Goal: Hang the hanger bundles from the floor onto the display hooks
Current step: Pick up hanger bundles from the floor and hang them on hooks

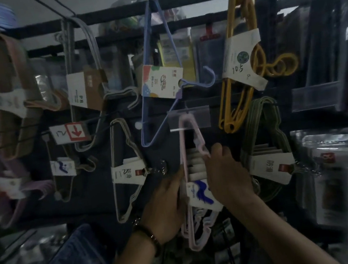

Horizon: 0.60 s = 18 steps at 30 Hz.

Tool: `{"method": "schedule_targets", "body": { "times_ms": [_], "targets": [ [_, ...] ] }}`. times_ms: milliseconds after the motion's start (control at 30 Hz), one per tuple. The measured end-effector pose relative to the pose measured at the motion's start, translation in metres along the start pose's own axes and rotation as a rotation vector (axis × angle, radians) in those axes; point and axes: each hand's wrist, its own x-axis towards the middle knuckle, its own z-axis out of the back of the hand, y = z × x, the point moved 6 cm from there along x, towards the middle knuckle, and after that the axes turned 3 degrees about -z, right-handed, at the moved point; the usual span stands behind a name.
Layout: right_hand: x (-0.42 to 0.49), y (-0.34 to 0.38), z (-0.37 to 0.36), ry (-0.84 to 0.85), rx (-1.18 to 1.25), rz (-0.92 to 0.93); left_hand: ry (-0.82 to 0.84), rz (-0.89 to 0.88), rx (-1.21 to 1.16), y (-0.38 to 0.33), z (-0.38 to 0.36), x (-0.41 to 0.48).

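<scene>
Head view: a dim shop wall of hooks, with the action low and centre in the frame.
Pink bundle: off the floor and held upright at lower centre. Its top corner sits behind the clear tag holder, and whether it is on a hook I cannot tell.
Left hand: fingers wrapped round the bundle's left edge, beside its label.
Right hand: curled round the bundle's right arm, just above the label.
Step in hand: by the look of it, seating the bundle on the hook.
Doing it well: hold with both hands until the top corner rides right over the hook tip. Lift, push back, then lower. Keep the hangers squeezed together so none drops off the front, and steer between the cream bundle and the green bundle.
Count, hands: two, both on the one bundle.
Count, hanging bundles: eight that I can make out. Along the top are tan, grey, blue and yellow. Lower down are lilac, beige, cream and green.
Count, arrow sign: one.
</scene>
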Motion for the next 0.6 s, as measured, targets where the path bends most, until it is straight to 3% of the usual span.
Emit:
{"method": "schedule_targets", "body": {
  "times_ms": [167, 233, 300, 433, 600],
  "targets": [
    [-0.050, -0.004, 0.009, -0.200, 0.424, -0.011, 0.000, 0.178, 0.151, 0.005, -0.002, -0.057],
    [-0.086, 0.002, 0.007, -0.204, 0.566, -0.025, 0.009, 0.271, 0.224, 0.011, -0.001, -0.097],
    [-0.124, 0.025, -0.009, 0.009, 0.620, 0.041, 0.055, 0.399, 0.265, 0.021, -0.002, -0.146],
    [-0.222, 0.095, -0.057, 0.677, 0.591, 0.321, 0.259, 0.719, 0.224, 0.036, -0.003, -0.274],
    [-0.373, 0.166, -0.090, 1.312, 0.492, 0.526, 0.421, 1.073, 0.090, 0.044, 0.008, -0.462]
  ]
}}
